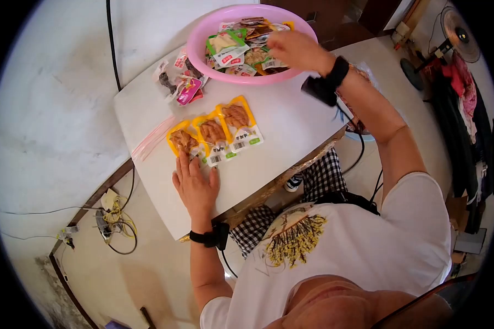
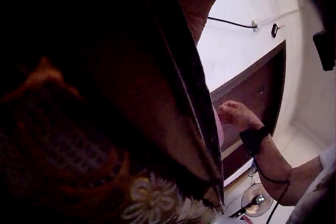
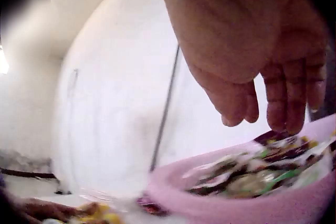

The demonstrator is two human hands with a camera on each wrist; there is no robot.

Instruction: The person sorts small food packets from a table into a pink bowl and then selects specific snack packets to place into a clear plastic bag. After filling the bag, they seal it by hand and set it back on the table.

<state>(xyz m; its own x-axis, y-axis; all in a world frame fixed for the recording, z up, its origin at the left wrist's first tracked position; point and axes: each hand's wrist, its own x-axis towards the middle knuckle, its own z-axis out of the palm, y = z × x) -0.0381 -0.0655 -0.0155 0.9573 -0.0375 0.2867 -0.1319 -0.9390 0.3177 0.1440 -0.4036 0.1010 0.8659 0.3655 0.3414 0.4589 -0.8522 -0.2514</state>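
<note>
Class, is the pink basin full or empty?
Nearly full: in the pink basin, packets lie heaped across the inside, close to the rim.

Left hand [image 1: 196,183] palm down with fingers spread, right hand [image 1: 298,50] raised off to its right.
The left forearm [image 1: 207,271] runs from a bent elbow up to the left hand, whose fingers point away from the body, thumb apart on the side toward the right hand. The right arm [image 1: 383,118] reaches farther forward, bent at the elbow; beyond its wrist, the right hand tips downward, palm partly visible, fingers hanging loosely and slightly bent, gripping nothing.
</note>
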